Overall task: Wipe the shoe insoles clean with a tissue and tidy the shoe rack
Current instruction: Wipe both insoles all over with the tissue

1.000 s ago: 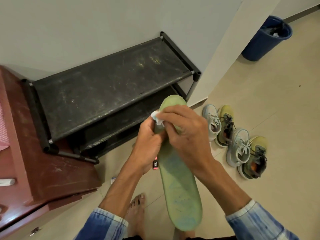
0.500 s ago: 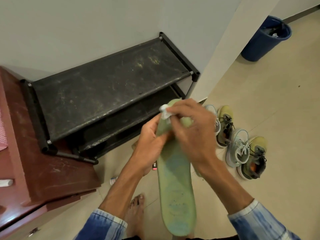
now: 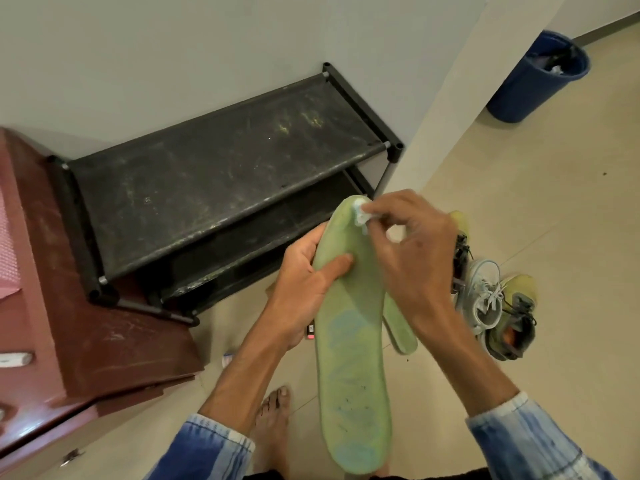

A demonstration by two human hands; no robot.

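A long green insole [image 3: 353,358] with faded blue print is held upright in front of me. My left hand [image 3: 304,282] grips its left edge, thumb pressed on its face. My right hand [image 3: 412,251] pinches a small white tissue [image 3: 361,211] against the insole's toe end. A second green insole [image 3: 401,330] shows just behind the first, partly hidden by my right forearm. The black two-tier shoe rack [image 3: 221,181] stands against the wall, its dusty shelves bare.
Two pairs of sneakers [image 3: 491,303] lie on the tiled floor to the right. A blue bin [image 3: 533,77] stands at the far right by the wall corner. A brown wooden cabinet [image 3: 69,323] flanks the rack on the left. My bare foot [image 3: 273,420] is below.
My right hand has slid the tissue up the insole from its upper middle to the toe end. The left hand's thumb now shows on the insole's face.
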